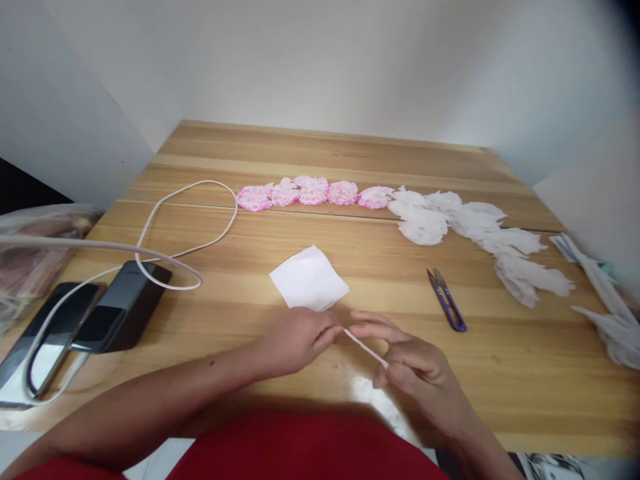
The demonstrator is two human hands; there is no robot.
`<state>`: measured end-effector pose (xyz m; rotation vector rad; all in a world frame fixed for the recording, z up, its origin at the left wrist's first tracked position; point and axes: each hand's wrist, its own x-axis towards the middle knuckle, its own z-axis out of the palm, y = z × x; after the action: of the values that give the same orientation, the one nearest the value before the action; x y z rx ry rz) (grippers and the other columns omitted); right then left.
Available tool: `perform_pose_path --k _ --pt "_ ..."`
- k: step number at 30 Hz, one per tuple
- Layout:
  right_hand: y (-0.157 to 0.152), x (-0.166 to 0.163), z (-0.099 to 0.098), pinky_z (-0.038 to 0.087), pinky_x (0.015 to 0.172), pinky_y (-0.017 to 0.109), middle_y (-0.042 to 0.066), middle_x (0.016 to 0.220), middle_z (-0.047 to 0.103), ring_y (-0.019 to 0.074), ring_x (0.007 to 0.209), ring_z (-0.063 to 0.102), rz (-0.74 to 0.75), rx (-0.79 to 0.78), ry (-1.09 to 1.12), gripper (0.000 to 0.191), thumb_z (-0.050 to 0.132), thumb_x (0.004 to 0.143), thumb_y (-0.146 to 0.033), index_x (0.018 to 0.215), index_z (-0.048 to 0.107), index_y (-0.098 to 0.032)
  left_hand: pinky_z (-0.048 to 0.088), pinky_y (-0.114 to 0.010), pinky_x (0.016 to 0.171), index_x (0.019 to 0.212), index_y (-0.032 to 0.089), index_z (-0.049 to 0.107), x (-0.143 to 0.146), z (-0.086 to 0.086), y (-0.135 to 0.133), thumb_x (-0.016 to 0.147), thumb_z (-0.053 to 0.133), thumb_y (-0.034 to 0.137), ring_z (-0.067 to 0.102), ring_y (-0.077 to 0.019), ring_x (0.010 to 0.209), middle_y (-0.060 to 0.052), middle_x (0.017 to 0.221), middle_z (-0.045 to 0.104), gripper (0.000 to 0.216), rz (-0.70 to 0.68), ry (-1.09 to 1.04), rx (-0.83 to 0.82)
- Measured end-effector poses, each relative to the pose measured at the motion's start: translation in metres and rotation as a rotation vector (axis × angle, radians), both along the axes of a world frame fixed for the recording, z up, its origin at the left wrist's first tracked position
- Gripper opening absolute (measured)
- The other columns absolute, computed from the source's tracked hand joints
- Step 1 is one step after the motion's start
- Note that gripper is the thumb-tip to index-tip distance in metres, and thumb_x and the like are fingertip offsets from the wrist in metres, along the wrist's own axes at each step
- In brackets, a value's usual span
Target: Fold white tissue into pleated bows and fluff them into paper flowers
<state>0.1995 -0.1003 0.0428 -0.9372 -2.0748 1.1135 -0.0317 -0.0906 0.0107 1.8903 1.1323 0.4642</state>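
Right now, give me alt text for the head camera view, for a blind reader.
The left hand and right hand pinch a thin white strip between them above a wooden table, near a white paper square. Behind lie pink paper flowers and white tissue pieces, with purple snips at right.

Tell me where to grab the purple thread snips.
Grip the thread snips by the purple handle arms, near their closed end facing the person. They lie flat, clear of other things, tips pointing away, so come from above on the near side, pinching across both arms. The right hand is nearest, but both it and the left hand hold a white paper strip.
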Motion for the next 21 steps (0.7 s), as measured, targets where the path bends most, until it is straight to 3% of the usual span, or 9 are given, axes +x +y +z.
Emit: perform_pose_path --k 3,7,10,13,17,21 --pt "0.004 -0.009 -0.005 0.046 0.102 0.047 0.003 0.098 0.074 0.0222 0.100 0.067 -0.048 -0.050 0.116 0.022 0.052 0.092 -0.031 0.084 0.072 -0.026 0.033 -0.023 0.060 0.079 0.015 0.058 0.003 0.008 -0.007 0.097 0.037 0.031 0.053 -0.0136 0.065 -0.003 0.071 0.061 0.032 -0.167 -0.030 -0.003" --pt "0.016 -0.006 -0.011 0.049 0.100 0.045 -0.001 0.089 0.075 0.0168 0.082 0.070 -0.169 0.214 -0.038 0.022 0.055 0.090 -0.021 0.106 0.069 -0.028 0.032 -0.020 0.058 0.075 0.015 0.056 0.001 0.022 -0.009 0.096 0.039 0.026 0.047 -0.0087 0.057 0.002 0.063 0.053 0.029 -0.335 -0.242 -0.127" --pt "0.020 0.001 -0.015 0.053 0.096 0.044 0.001 0.087 0.074 0.0172 0.078 0.070 -0.130 0.476 -0.171 0.026 0.058 0.087 -0.016 0.110 0.067 -0.026 0.031 -0.019 0.053 0.073 0.015 0.053 -0.002 0.022 -0.007 0.097 0.037 0.030 0.041 -0.0072 0.054 0.003 0.061 0.047 0.032 -0.270 -0.438 -0.305" --pt "0.018 0.007 -0.021 0.056 0.089 0.041 0.002 0.076 0.072 0.0157 0.069 0.067 -0.085 0.641 -0.242 0.017 0.060 0.086 -0.015 0.099 0.068 -0.022 0.030 -0.019 0.051 0.073 0.015 0.050 -0.004 0.016 -0.004 0.097 0.036 0.039 0.036 -0.0067 0.050 0.005 0.057 0.042 0.036 -0.153 -0.560 -0.450" --pt "0.012 0.015 -0.020 0.052 0.091 0.043 0.001 0.070 0.070 0.0149 0.063 0.064 -0.131 0.567 -0.300 0.010 0.059 0.088 -0.019 0.085 0.068 -0.023 0.030 -0.019 0.051 0.075 0.015 0.052 -0.006 0.008 0.002 0.096 0.038 0.043 0.035 -0.0066 0.048 0.006 0.054 0.041 0.037 -0.062 -0.533 -0.415" --pt "0.005 0.019 -0.007 0.053 0.085 0.040 0.006 0.093 0.073 0.0214 0.088 0.068 -0.143 0.233 -0.229 0.020 0.057 0.089 -0.028 0.073 0.068 -0.023 0.030 -0.019 0.052 0.078 0.014 0.057 -0.007 0.002 0.009 0.095 0.040 0.039 0.040 -0.0075 0.050 0.004 0.056 0.047 0.035 0.003 -0.396 -0.253"
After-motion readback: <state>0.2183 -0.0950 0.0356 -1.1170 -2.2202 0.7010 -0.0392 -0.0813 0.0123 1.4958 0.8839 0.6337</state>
